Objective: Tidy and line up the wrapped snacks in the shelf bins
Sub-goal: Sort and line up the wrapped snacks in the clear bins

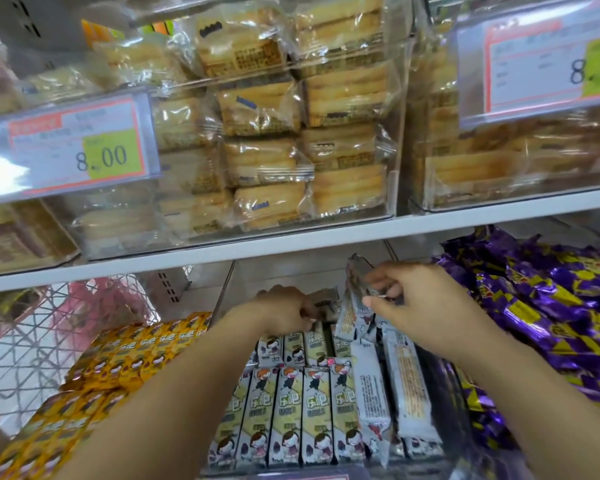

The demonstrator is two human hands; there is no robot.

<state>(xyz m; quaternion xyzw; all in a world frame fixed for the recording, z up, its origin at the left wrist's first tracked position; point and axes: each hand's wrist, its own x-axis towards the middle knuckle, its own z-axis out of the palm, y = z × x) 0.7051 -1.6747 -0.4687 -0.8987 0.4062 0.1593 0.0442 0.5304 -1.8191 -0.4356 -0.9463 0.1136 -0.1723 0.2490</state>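
**A:** Head view, looking down at the shelf. What is already tidy?

**B:** In the middle bin (226, 285), the near rows of cream snack bars (291, 410) lie straight, side by side.

**A:** What is left?

**B:** On the right, grey-backed bars (407, 393) lie face down, and the ones beyond them lean askew. The right hand (420, 306) pinches a grey wrapped snack (359, 271) raised above them. The left hand (284, 310) curls round a dark wrapper (326, 302) at the far end. Roughly half done, I judge.

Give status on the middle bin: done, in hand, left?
Done: front two rows of cartoon bars lie aligned. In hand: right hand pinches a grey bar, lifted; left hand at the back, grip unclear. Left: flipped bars on the right, leaning bars behind.
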